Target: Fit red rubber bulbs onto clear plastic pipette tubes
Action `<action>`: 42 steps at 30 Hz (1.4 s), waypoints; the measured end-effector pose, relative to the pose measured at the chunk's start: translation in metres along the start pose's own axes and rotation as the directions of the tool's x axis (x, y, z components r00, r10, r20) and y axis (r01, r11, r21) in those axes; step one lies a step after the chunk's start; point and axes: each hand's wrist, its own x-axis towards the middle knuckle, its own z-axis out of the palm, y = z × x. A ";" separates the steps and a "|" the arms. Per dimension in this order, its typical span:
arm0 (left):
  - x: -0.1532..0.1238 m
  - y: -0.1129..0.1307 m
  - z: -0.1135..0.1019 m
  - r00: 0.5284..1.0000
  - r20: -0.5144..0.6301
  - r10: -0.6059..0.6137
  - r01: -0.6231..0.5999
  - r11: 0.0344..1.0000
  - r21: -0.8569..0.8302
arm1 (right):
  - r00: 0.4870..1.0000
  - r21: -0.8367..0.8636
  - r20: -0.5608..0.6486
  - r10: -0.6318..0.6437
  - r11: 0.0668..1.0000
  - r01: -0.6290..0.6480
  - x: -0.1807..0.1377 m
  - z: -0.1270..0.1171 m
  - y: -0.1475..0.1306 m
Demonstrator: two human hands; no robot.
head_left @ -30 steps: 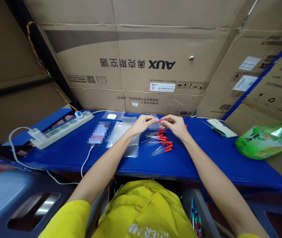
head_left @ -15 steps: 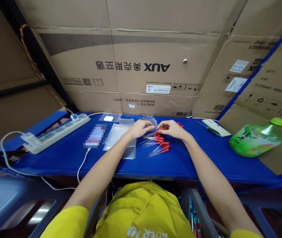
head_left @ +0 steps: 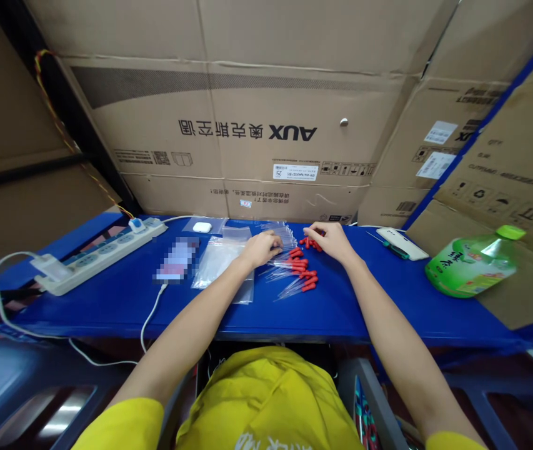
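My left hand (head_left: 262,249) is closed, its fingers curled down between the clear glass dropper tubes (head_left: 287,234) and the finished droppers; whatever it holds is hidden. Below it, several droppers with red rubber bulbs (head_left: 298,265) lie in a loose row, clear tips to the left. My right hand (head_left: 330,240) reaches into the loose red rubber bulbs (head_left: 312,244), thumb and fingers pinched at the upper edge of that pile, where a bulb appears to be in its grip. Part of the pile is covered by this hand.
Clear plastic bags (head_left: 217,259) lie left of my left hand. Beyond them are a phone (head_left: 177,261) with a cable, a white case (head_left: 201,227) and a power strip (head_left: 107,250). On the right stand a green bottle (head_left: 472,265) and a white object (head_left: 402,242) beside a green-handled tool.
My hands were close together over the tubes and have moved apart. The left has shifted slightly down and left, the right over to the loose red bulbs.
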 end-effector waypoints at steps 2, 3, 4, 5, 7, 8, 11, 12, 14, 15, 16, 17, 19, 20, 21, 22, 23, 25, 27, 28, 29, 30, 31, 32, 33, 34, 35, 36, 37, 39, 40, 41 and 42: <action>0.001 0.001 0.000 1.000 -0.008 0.007 -0.007 1.000 0.010 | 0.996 -0.082 -0.093 0.016 0.996 -0.024 0.001 -0.004 0.008; 0.001 0.001 0.000 1.000 -0.009 0.005 -0.005 1.000 0.017 | 0.990 -0.121 -0.136 0.033 0.991 -0.050 0.001 -0.006 0.012; 0.001 0.001 0.000 1.000 -0.007 -0.001 0.002 1.000 0.023 | 0.983 -0.157 -0.177 0.056 0.984 -0.084 0.002 -0.008 0.016; 0.001 0.002 -0.001 1.000 -0.003 -0.009 0.009 1.000 0.029 | 0.973 -0.191 -0.214 0.080 0.974 -0.122 0.002 -0.010 0.020; 0.001 0.002 -0.002 1.000 0.010 -0.019 0.018 0.999 0.036 | 0.951 -0.256 -0.282 0.130 0.945 -0.205 0.001 -0.015 0.027; 0.000 0.003 -0.003 1.000 0.017 -0.019 0.018 0.999 0.037 | 0.937 -0.285 -0.314 0.155 0.926 -0.248 0.001 -0.017 0.030; 0.000 0.004 -0.004 0.999 0.034 -0.011 0.010 0.999 0.034 | 0.895 -0.341 -0.384 0.225 0.867 -0.364 -0.001 -0.023 0.041; 0.000 0.005 -0.005 0.999 0.038 -0.011 0.010 0.999 0.034 | 0.887 -0.351 -0.391 0.245 0.851 -0.390 -0.001 -0.024 0.045; 0.000 0.005 -0.005 0.999 0.045 -0.021 0.020 0.999 0.036 | 0.884 -0.363 -0.372 0.283 0.832 -0.419 -0.003 -0.026 0.054; 0.000 0.005 -0.004 0.998 0.046 -0.031 0.029 0.999 0.039 | 0.884 -0.367 -0.357 0.302 0.825 -0.430 -0.004 -0.027 0.059; 0.001 0.004 -0.004 0.998 0.047 -0.042 0.040 0.998 0.044 | 0.881 -0.369 -0.344 0.324 0.817 -0.444 -0.005 -0.027 0.064; 0.001 0.003 -0.003 0.998 0.045 -0.051 0.049 0.998 0.049 | 0.877 -0.370 -0.334 0.346 0.807 -0.460 -0.006 -0.028 0.069; 0.002 0.001 -0.002 0.998 0.038 -0.059 0.057 0.997 0.061 | 0.869 -0.371 -0.307 0.388 0.792 -0.485 -0.008 -0.029 0.078; 0.002 0.000 -0.002 0.998 0.035 -0.056 0.053 0.997 0.064 | 0.870 -0.373 -0.281 0.405 0.789 -0.488 -0.009 -0.030 0.083; 0.002 -0.001 -0.002 0.998 0.035 -0.048 0.046 0.997 0.063 | 0.874 -0.375 -0.244 0.421 0.790 -0.485 -0.010 -0.031 0.087; 0.002 -0.001 -0.002 0.998 0.038 -0.040 0.038 0.998 0.058 | 0.878 -0.375 -0.196 0.437 0.794 -0.479 -0.011 -0.032 0.090; 0.002 -0.002 -0.002 0.999 0.043 -0.032 0.030 0.998 0.050 | 0.880 -0.371 -0.142 0.454 0.800 -0.472 -0.012 -0.033 0.093; 0.002 -0.001 -0.003 0.998 0.054 -0.028 0.026 0.999 0.034 | 0.875 -0.352 -0.044 0.482 0.812 -0.465 -0.012 -0.035 0.097; 0.001 0.000 -0.003 0.997 0.061 -0.036 0.035 0.999 0.026 | 0.866 -0.333 0.010 0.501 0.818 -0.469 -0.011 -0.037 0.100; 0.001 0.001 -0.004 0.997 0.065 -0.046 0.044 0.999 0.026 | 0.864 -0.330 0.016 0.504 0.818 -0.471 -0.011 -0.037 0.101; 0.001 0.002 -0.004 0.996 0.070 -0.055 0.053 0.998 0.027 | 0.864 -0.331 0.014 0.504 0.817 -0.472 -0.011 -0.038 0.102; 0.001 0.002 -0.004 0.995 0.075 -0.063 0.061 0.998 0.026 | 0.865 -0.333 0.010 0.502 0.817 -0.470 -0.011 -0.038 0.102; 0.002 0.003 -0.004 0.994 0.081 -0.069 0.067 0.997 0.024 | 0.867 -0.335 0.006 0.498 0.818 -0.468 -0.010 -0.037 0.103; 0.002 0.003 -0.004 0.994 0.085 -0.073 0.071 0.997 0.022 | 0.869 -0.333 0.003 0.494 0.820 -0.465 -0.010 -0.037 0.103; 0.002 0.003 -0.004 0.994 0.085 -0.072 0.071 0.997 0.020 | 0.871 -0.327 0.002 0.491 0.824 -0.463 -0.011 -0.037 0.104; 0.002 0.003 -0.003 0.994 0.082 -0.068 0.066 0.998 0.018 | 0.873 -0.319 0.000 0.489 0.827 -0.463 -0.011 -0.037 0.105; 0.002 0.002 -0.003 0.995 0.077 -0.060 0.059 0.998 0.019 | 0.874 -0.311 -0.001 0.487 0.830 -0.463 -0.011 -0.037 0.105; 0.002 0.002 -0.002 0.996 0.072 -0.053 0.051 0.998 0.021 | 0.874 -0.303 -0.002 0.485 0.833 -0.463 -0.011 -0.037 0.105; 0.002 0.001 -0.001 0.997 0.068 -0.046 0.044 0.999 0.020 | 0.875 -0.297 -0.004 0.484 0.835 -0.463 -0.011 -0.037 0.106; 0.003 0.000 0.000 0.997 0.063 -0.040 0.039 0.999 0.003 | 0.876 -0.296 -0.019 0.482 0.834 -0.466 -0.011 -0.037 0.105; 0.003 -0.001 0.001 0.997 0.064 -0.042 0.042 0.999 -0.010 | 0.874 -0.300 -0.037 0.485 0.829 -0.472 -0.010 -0.038 0.104; 0.003 -0.002 0.002 0.997 0.065 -0.044 0.045 0.999 -0.021 | 0.871 -0.304 -0.061 0.488 0.822 -0.482 -0.010 -0.038 0.103; 0.003 -0.002 0.002 0.997 0.066 -0.044 0.045 0.999 -0.026 | 0.866 -0.306 -0.090 0.492 0.814 -0.494 -0.009 -0.038 0.102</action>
